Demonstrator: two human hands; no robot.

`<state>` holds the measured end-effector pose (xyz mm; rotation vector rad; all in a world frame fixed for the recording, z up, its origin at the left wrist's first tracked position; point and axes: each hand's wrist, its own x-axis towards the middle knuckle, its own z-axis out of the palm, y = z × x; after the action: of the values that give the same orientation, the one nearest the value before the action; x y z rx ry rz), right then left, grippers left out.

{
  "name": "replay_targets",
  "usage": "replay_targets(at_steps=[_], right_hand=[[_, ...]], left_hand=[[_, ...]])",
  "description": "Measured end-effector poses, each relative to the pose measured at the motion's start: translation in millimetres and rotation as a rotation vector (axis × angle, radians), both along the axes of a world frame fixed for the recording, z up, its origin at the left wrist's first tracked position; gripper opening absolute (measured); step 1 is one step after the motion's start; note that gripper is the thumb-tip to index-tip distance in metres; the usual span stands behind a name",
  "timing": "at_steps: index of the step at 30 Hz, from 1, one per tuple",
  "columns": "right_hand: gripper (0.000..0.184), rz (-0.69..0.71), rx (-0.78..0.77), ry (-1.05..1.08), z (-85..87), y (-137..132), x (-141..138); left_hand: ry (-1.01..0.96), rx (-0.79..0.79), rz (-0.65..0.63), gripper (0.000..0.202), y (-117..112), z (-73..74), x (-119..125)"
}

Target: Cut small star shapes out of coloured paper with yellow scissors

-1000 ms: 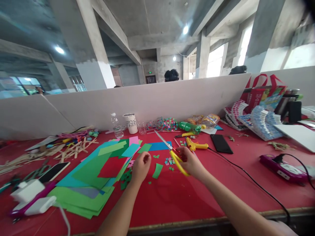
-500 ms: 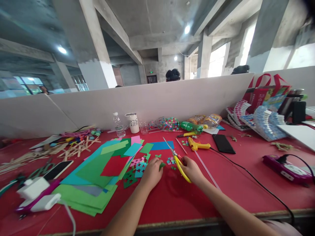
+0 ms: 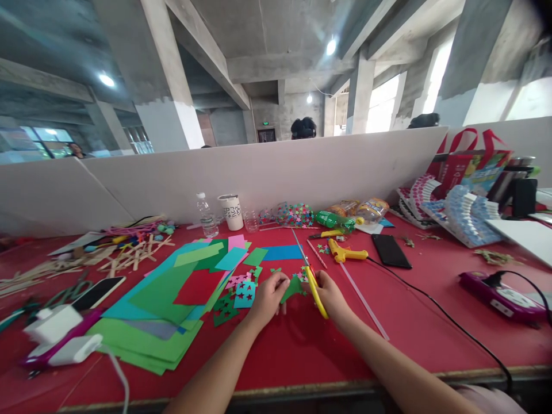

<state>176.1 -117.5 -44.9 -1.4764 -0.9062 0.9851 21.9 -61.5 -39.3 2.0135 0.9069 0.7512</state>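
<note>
Between the fingertips of my left hand [image 3: 271, 296] is a small piece of green paper [image 3: 292, 289], its free edge toward the right. My right hand [image 3: 330, 296] is closed round the yellow handles of a pair of scissors [image 3: 313, 287], whose blades point up and away from me. The two hands are close together, low over the red table. Left of them lie a blue paper with star holes [image 3: 245, 294] and a dark green one [image 3: 225, 309] likewise punched. Small cut stars [image 3: 322, 249] are scattered beyond the scissors.
Stacked coloured paper [image 3: 166, 287] covers the left side. A yellow glue gun [image 3: 347, 252] with a black cord and a dark phone [image 3: 391, 251] lie to the right. A bottle [image 3: 207, 217], a white cup [image 3: 232, 213] and a green bottle [image 3: 335, 221] line the white partition [image 3: 259, 172].
The green piece now shows far more, turned out to the right of my left fingers. My right hand and the scissors have shifted slightly left, closer to the paper.
</note>
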Motion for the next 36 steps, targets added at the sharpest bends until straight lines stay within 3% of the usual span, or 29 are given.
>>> replay_targets(at_steps=[6, 10, 13, 17, 20, 22, 26, 32, 36], right_hand=[[0.02, 0.049, -0.078, 0.069, 11.6, -5, 1], [0.016, 0.101, -0.072, 0.07, 19.4, -5, 7], [0.01, 0.095, 0.013, 0.053, 18.6, 0, 14], [0.019, 0.039, 0.156, 0.052, 9.2, 3, 17], [0.026, -0.007, 0.246, 0.041, 3.9, 2, 14], [0.026, -0.034, 0.293, 0.026, 3.3, 0, 12], [0.027, -0.054, 0.321, 0.005, 3.1, 0, 10], [0.031, -0.067, 0.264, -0.036, -5.5, -2, 11], [0.035, -0.016, 0.201, -0.079, -2.2, -7, 12]], left_hand=[[0.171, 0.659, -0.005, 0.018, -9, -1.1, 2], [0.188, 0.753, -0.104, 0.02, -16, -1.7, 5], [-0.005, 0.577, -0.074, 0.023, -19, -0.2, 8], [-0.282, 0.091, 0.098, 0.042, -13, 0.9, 13], [-0.364, -0.364, 0.003, 0.03, -4, 4.2, 14], [-0.361, -0.541, -0.072, 0.023, 0, 8.2, 15], [-0.367, -0.584, -0.099, 0.021, 1, 12.9, 17], [-0.402, -0.586, -0.066, 0.022, -3, 3.5, 15], [-0.451, -0.581, -0.062, 0.022, -2, 1.6, 12]])
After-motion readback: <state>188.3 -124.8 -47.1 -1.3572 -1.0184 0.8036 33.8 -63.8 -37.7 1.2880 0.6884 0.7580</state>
